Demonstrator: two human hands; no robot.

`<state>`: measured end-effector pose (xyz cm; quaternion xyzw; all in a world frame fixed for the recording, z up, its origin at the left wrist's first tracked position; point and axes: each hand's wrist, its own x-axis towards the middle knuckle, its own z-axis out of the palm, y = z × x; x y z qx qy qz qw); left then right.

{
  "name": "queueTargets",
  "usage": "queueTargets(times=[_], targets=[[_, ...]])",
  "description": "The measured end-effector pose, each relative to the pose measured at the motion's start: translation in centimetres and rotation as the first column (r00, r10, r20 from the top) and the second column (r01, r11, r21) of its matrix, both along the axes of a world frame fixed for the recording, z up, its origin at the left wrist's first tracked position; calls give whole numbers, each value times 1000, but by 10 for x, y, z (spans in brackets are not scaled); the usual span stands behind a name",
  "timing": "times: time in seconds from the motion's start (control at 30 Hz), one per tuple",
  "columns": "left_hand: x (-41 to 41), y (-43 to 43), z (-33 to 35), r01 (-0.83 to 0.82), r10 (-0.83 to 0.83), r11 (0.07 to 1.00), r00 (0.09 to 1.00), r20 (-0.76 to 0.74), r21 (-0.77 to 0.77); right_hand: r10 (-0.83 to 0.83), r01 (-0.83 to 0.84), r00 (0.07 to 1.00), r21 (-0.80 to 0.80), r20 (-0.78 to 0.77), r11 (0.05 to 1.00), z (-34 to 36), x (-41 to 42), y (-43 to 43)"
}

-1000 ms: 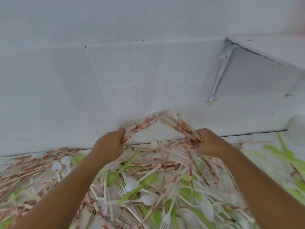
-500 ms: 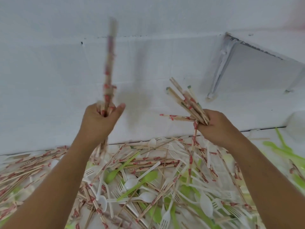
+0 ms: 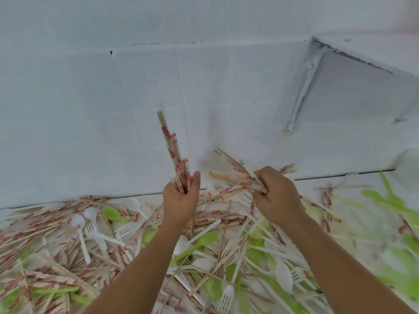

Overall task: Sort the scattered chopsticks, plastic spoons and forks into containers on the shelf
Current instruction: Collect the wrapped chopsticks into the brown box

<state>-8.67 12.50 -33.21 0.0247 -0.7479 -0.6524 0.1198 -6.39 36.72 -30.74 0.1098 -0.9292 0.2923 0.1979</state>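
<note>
A bundle of chopsticks (image 3: 174,152) is standing almost upright above the pile (image 3: 108,236) of chopsticks, spoons and forks. The left hand (image 3: 181,200) is gripping its lower end with curled fingers. Just to the right, also above the pile, the right hand (image 3: 276,196) is clutching a second bundle (image 3: 233,175), which is fanning out to the left. Behind the pile, a tiled wall (image 3: 90,109) is rising.

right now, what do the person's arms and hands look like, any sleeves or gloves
The left hand and right hand are bare: no gloves, rings or wristbands show. Both forearms are uncovered down to the picture's lower edge; no sleeve is in view.
</note>
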Motion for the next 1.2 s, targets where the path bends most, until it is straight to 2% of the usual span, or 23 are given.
queueTargets(times=[0.27, 0.4, 0.5, 0.57, 0.67, 0.77, 0.8, 0.9, 0.93, 0.97, 1.07, 1.2], targets=[[11, -2, -37, 30, -11, 991, 989, 148, -131, 149, -126, 968, -125, 200, 984, -22, 11, -11], [13, 4, -30, 106, -94, 990, 987, 132, -94, 61, -54, 950, -32, 307, 998, -30, 8, -23], [11, 7, -23, 98, -87, 990, 989, 116, -97, -24, 38, 952, -40, 306, 998, -30, 2, -28], [7, 3, -16, 51, -37, 991, 993, 112, -123, -65, 101, 965, -132, 252, 986, -20, -2, -27], [0, -5, -6, 17, -6, 991, 996, 84, -133, -62, 113, 983, -305, 171, 946, 10, -6, -26], [1, -8, 6, 34, -26, 991, 998, 59, -132, -32, 192, 949, -492, 314, 849, 43, -5, -24], [2, -8, 9, 41, -34, 990, 998, 54, -133, -42, 247, 919, -488, 393, 837, 48, -4, -21], [3, -9, 14, 58, -52, 987, 998, 45, -151, -153, 316, 842, -244, 517, 917, 57, 2, -14], [2, -10, 15, 58, -52, 986, 998, 39, -155, -187, 319, 852, -202, 489, 926, 58, 4, -14], [3, -11, 15, 55, -51, 986, 998, 32, -160, -189, 320, 869, -229, 457, 919, 58, 5, -14], [3, -13, 18, 50, -50, 986, 999, 3, -157, -115, 297, 922, -489, 369, 820, 58, 6, -18], [4, -13, 24, 16, -21, 993, 999, -42, -120, -103, 226, 971, -690, 215, 688, 53, 4, -31]])
